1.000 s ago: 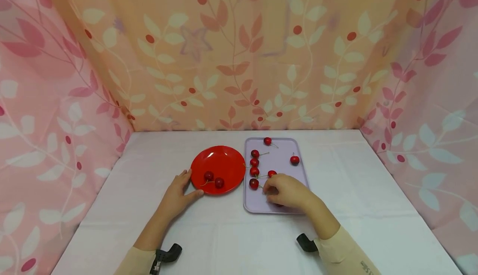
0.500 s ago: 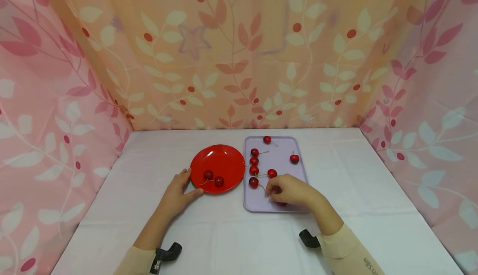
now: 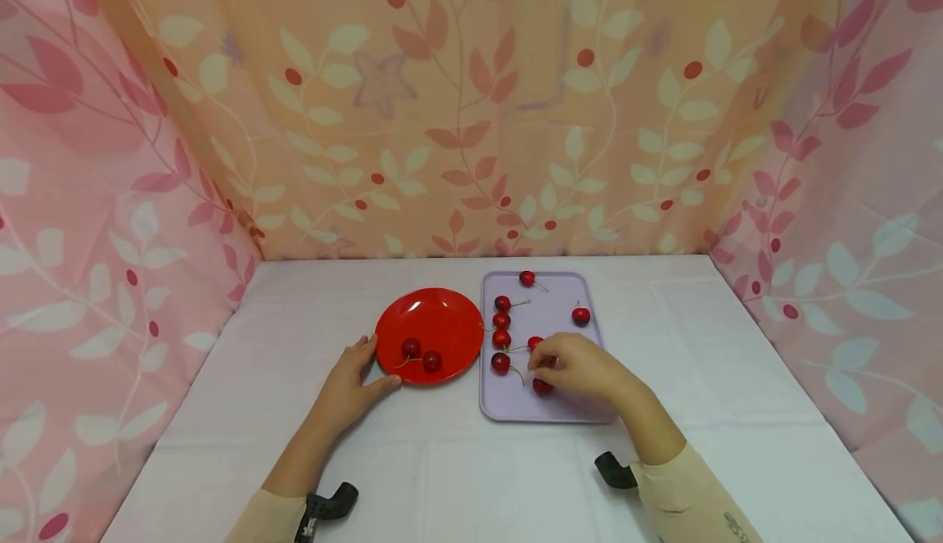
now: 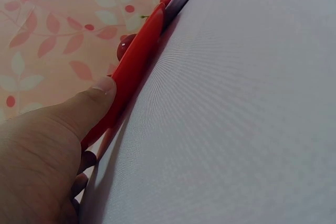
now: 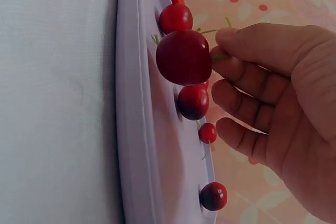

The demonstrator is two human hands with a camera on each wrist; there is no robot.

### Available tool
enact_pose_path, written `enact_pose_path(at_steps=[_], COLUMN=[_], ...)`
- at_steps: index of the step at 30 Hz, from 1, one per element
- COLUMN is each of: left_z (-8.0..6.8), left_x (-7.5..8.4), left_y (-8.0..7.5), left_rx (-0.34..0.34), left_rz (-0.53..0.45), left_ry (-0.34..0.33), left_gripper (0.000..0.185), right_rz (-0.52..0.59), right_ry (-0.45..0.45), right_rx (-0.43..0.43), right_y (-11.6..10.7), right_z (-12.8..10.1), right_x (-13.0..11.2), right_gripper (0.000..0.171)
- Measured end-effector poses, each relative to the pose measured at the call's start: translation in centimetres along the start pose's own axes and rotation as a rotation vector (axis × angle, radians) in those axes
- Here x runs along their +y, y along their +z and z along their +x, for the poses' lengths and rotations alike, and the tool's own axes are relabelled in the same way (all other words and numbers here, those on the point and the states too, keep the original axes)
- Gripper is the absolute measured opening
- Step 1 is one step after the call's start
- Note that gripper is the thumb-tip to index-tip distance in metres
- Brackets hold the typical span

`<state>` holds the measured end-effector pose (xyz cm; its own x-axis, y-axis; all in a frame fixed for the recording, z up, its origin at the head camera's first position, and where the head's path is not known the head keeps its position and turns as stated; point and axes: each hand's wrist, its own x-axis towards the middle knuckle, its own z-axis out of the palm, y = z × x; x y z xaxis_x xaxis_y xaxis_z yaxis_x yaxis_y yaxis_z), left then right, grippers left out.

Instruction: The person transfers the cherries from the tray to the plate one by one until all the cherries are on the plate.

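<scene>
My left hand (image 3: 352,379) holds the edge of a glossy red plate (image 3: 442,309), the thumb on its near rim and the fingers along its left side. Two dark red cherries (image 3: 431,360) lie on the plate. Over the near part of a lilac tray (image 3: 508,406), my right hand (image 3: 578,367) pinches the green stem of a dark cherry (image 5: 184,59) between thumb and index finger. That cherry hangs in front of the fingertips, close over the tray. Behind it, several other cherries (image 5: 193,102) sit on the tray, and my hand partly covers one in the head view.
Plate and tray stand side by side on a white cloth (image 3: 442,477). A column of cherries (image 3: 502,320) runs down the tray's left side; a lone cherry (image 3: 580,315) lies near its right edge. A patterned curtain (image 3: 471,117) rises behind the table.
My right hand has moved slightly right, and the dark cherry it pinches has come up and away from the tray's near edge. The left hand and plate stay in place.
</scene>
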<state>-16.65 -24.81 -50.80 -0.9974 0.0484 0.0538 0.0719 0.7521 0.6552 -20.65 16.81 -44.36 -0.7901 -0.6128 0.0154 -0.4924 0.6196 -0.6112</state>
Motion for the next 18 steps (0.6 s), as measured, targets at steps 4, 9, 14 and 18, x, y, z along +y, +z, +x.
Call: enact_pose_path(at_steps=[4, 9, 14, 18], left_z=[0.01, -0.02, -0.25, -0.32], left_x=[-0.13, -0.16, -0.1, 0.03], left_y=[0.11, 0.02, -0.02, -0.11], left_rx=[0.002, 0.009, -0.01, -0.016], left_rz=[0.004, -0.018, -0.029, -0.031], left_ry=[-0.002, 0.008, -0.007, -0.011], left_gripper=[0.098, 0.098, 0.098, 0.098], right_rz=[-0.06, -0.113, -0.132, -0.147], right_ry=[-0.026, -0.058, -0.07, -0.077], right_rx=[0.056, 0.111, 0.14, 0.163], right_y=[-0.35, -0.78, -0.99, -1.04], right_z=[-0.11, -0.29, -0.42, -0.33], right_x=[-0.05, -0.08, 0.16, 0.29], right_gripper=[0.003, 0.007, 0.008, 0.01])
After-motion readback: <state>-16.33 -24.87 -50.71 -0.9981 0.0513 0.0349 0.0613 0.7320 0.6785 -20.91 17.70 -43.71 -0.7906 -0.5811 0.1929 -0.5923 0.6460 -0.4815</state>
